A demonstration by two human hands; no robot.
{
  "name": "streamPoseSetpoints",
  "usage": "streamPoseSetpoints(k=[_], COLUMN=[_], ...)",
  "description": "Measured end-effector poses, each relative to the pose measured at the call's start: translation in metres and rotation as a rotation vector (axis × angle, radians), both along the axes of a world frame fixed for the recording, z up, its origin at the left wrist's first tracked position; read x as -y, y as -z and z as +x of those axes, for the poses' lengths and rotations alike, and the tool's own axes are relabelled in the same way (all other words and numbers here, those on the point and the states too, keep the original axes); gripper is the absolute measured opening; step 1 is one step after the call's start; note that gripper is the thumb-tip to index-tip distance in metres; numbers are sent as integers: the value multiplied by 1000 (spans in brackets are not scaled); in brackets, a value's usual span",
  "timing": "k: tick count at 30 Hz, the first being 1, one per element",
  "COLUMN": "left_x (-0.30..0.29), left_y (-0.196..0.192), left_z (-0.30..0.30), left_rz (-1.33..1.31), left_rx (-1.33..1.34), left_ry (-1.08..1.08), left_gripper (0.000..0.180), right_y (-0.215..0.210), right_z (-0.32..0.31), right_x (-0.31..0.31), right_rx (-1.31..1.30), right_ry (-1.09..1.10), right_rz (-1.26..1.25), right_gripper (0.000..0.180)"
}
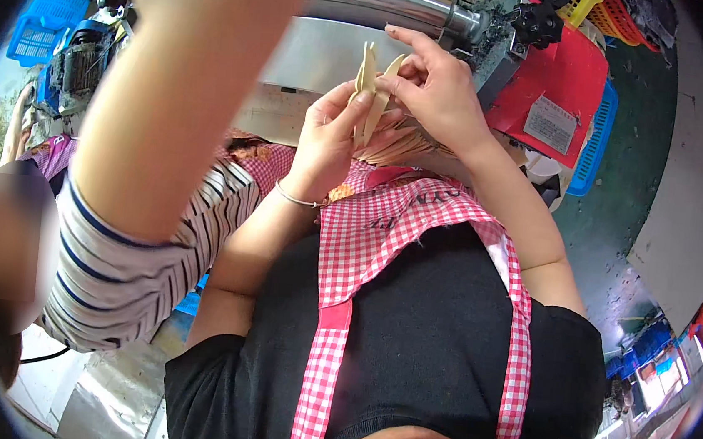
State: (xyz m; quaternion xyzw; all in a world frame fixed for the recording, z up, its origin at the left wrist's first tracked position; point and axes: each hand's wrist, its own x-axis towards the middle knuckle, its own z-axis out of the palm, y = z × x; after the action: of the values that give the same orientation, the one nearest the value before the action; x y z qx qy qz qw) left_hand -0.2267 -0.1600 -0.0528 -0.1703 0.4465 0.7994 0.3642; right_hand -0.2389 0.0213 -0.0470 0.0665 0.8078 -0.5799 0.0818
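My left hand (328,134) is closed, with thumb and fingers pinching a pale wooden fork (366,74) that stands upright, tines up. Beside it, my right hand (444,92) pinches a second flat wooden piece (381,97), possibly a knife, between thumb and bent fingers, its index finger stretched out. The two pieces are close together at the lower end, where my left fingers partly hide them. Just under both hands, a heap of similar thin wooden pieces (400,146) lies at my lap, against my red checked apron (393,223).
A co-worker's bare arm (177,112) with a striped sleeve (121,275) reaches across at the left. Ahead is a machine with a shiny metal roller (379,3). To the right are a red panel (550,95) and a blue basket (597,141); another blue basket (48,26) is far left.
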Motion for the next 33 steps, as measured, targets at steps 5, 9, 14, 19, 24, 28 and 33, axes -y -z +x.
streamPoseSetpoints(k=[5, 9, 14, 19, 24, 28, 33], left_x=[1, 5, 8, 3, 2, 8, 9], left_y=[4, 1, -2, -6, -1, 10, 14], left_z=[-4, -8, -8, -10, -15, -24, -69], left_rz=[-150, -296, 62, -31, -113, -190, -196], left_rx=[-150, -235, 7, -55, -57, -4, 31], left_ry=[19, 165, 88, 50, 89, 42, 114], left_gripper=[28, 31, 41, 35, 29, 28, 28], right_y=[18, 12, 18, 20, 10, 10, 4], right_z=[-3, -7, -7, -13, -18, -49, -132], right_x=[6, 9, 9, 8, 14, 12, 4], right_rx=[-80, 8, 51, 84, 42, -617, -509], right_ry=[31, 12, 43, 68, 73, 12, -230], right_rz=[-120, -238, -369, -314, -91, 439, 609], right_gripper=[47, 46, 54, 62, 58, 42, 29])
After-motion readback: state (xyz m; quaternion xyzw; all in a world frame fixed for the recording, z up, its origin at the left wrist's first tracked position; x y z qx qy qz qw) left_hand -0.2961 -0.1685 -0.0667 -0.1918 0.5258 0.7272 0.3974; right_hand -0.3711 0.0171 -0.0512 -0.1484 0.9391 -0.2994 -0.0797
